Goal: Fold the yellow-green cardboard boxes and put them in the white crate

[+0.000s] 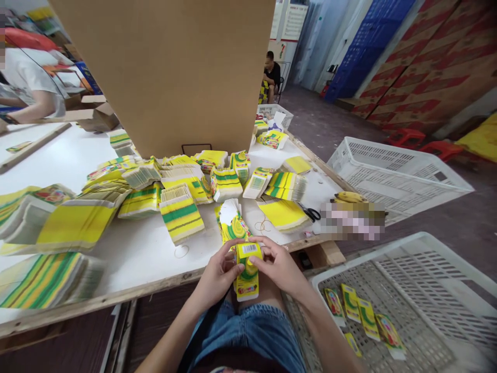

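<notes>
Between my two hands, over my lap at the table's front edge, is a yellow and green printed carton [247,286] with a barcode panel at its top end. My left hand [222,269] grips its left side, thumb on the printed face. On the right side, my right hand [278,263] holds it too, the thumb near the middle and a finger along the top edge. Just beyond my fingers lies a small fanned pile of similar cartons [234,224]. Whether the held carton is fully formed, I cannot tell.
Stacks of flat yellow-green cartons [181,213] cover much of the white table [143,243]. Black scissors [311,213] and bananas [348,197] lie at its right edge. A white crate [419,238] at lower right holds several cartons. A large cardboard sheet [166,72] stands behind. Two other people sit farther off.
</notes>
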Demonstrator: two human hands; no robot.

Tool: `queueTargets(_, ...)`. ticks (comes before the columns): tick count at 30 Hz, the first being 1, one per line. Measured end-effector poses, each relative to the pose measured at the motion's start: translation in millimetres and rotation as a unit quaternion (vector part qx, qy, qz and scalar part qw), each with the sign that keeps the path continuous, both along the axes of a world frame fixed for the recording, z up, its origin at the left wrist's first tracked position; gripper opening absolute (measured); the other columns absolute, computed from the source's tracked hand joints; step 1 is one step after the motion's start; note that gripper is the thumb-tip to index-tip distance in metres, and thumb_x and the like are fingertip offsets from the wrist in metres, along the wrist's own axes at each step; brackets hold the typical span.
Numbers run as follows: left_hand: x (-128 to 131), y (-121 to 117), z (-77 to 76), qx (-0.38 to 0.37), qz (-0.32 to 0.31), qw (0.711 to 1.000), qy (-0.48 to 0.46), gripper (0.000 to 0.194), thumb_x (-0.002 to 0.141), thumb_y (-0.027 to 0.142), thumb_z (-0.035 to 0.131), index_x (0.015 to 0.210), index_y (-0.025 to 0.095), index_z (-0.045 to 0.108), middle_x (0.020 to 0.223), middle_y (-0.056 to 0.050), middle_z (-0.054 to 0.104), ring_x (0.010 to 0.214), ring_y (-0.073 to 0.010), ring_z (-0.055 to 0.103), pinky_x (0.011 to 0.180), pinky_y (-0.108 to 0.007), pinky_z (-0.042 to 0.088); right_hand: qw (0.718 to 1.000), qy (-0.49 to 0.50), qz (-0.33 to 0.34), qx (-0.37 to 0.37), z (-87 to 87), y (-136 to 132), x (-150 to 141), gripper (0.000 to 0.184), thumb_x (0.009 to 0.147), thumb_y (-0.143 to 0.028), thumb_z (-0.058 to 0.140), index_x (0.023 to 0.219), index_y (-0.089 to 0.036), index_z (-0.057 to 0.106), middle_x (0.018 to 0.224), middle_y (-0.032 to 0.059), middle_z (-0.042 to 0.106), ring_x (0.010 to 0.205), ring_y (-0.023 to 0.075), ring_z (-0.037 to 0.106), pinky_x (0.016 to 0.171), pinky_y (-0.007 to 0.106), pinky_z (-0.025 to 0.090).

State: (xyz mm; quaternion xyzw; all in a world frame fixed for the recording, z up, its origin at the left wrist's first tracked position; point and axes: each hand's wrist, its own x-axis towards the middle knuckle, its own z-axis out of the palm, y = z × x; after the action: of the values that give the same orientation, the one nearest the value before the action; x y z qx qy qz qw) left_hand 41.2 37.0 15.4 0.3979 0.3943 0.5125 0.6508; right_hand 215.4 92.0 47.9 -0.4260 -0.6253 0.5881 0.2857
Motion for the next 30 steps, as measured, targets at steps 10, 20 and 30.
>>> queueTargets(10,-4,2,4.5,-0.01,-0.008,0.999,-0.046,0.053,0.08,0.025,0.072,0.128,0.024,0.049,0.111,-0.011,0.07,0.094,-0.0252,0.069,0.08,-0.035,0.054,0.984,-0.1,-0.028,0.142,-5.5,-5,-4,0.036,0.087,-0.033,0.058,0.121,-0.021,0.061,0.052,-0.0065,0.052,0.049,0.0138,0.046,0.051,0.023,0.036)
queueTargets(20,26,13,10.8,0.072,0.039,0.988,0.128,0.047,0.083,0.026,0.065,0.129,0.025,0.055,0.123,-0.012,0.066,0.116,-0.0281,0.06,0.101,-0.044,0.045,0.915,-0.19,-0.207,0.291,12.1,-16,63,0.03,0.087,-0.045,0.056,0.1,-0.022,0.07,0.101,0.0103,0.069,0.091,0.0272,0.061,0.084,0.042,0.046)
queueTargets(30,-4,19,-28.6,0.127,0.076,0.907,0.394,0.05,0.079,0.016,0.064,0.128,0.024,0.058,0.135,-0.013,0.06,0.134,-0.0312,0.046,0.118,-0.058,0.011,0.887,-0.302,-0.179,0.299,-42.0,15,27,0.028,0.086,-0.04,0.055,0.1,-0.021,0.069,0.098,0.0105,0.071,0.089,0.0277,0.06,0.083,0.042,0.041)
